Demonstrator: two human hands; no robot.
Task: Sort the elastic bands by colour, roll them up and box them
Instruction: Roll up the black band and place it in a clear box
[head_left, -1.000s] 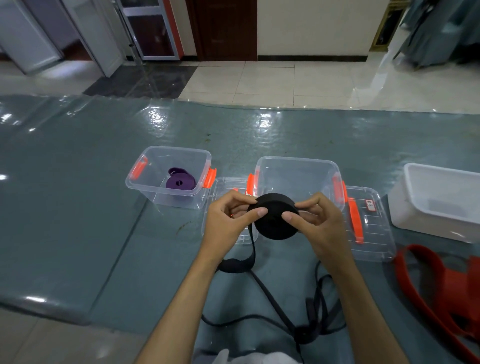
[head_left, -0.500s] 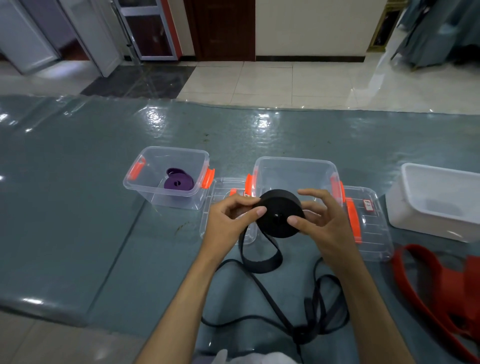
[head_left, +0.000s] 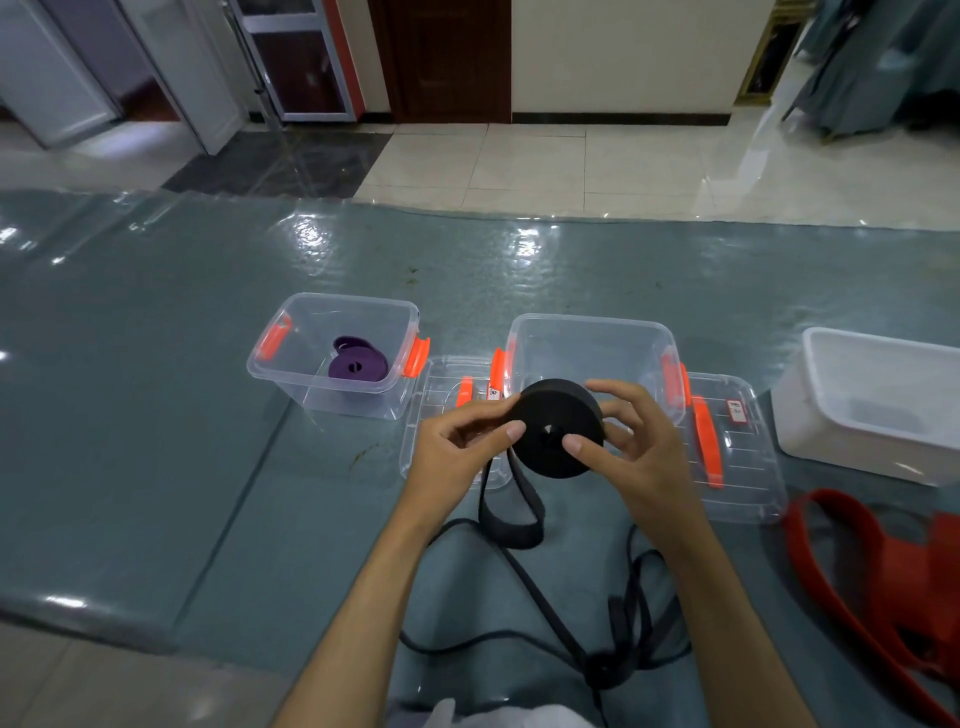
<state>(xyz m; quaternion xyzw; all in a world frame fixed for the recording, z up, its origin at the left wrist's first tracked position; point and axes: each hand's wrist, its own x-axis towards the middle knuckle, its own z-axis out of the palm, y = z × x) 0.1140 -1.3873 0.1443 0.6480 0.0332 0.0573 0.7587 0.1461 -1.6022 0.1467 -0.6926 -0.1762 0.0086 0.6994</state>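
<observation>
Between both hands sits a thick roll of black elastic band (head_left: 558, 415), held above the table in front of an empty clear box (head_left: 587, 348). My left hand (head_left: 457, 447) pinches the roll's left edge with thumb and fingers. My right hand (head_left: 636, 462) holds its right side, thumb on the face, fingers spread behind. The band's loose tail (head_left: 519, 525) hangs in a loop and trails in a tangle toward me. A second clear box (head_left: 291, 364) at the left holds purple rolls (head_left: 358, 364).
Two clear lids with orange handles lie flat, one (head_left: 441, 410) between the boxes and one (head_left: 737, 457) right of the middle box. A white tub (head_left: 878, 400) stands at the far right. Red bands (head_left: 883, 577) lie in a heap at the right.
The roll has been turned and lifted slightly. The hanging loop of black band has dropped lower below it, and my right fingers have opened out behind the roll.
</observation>
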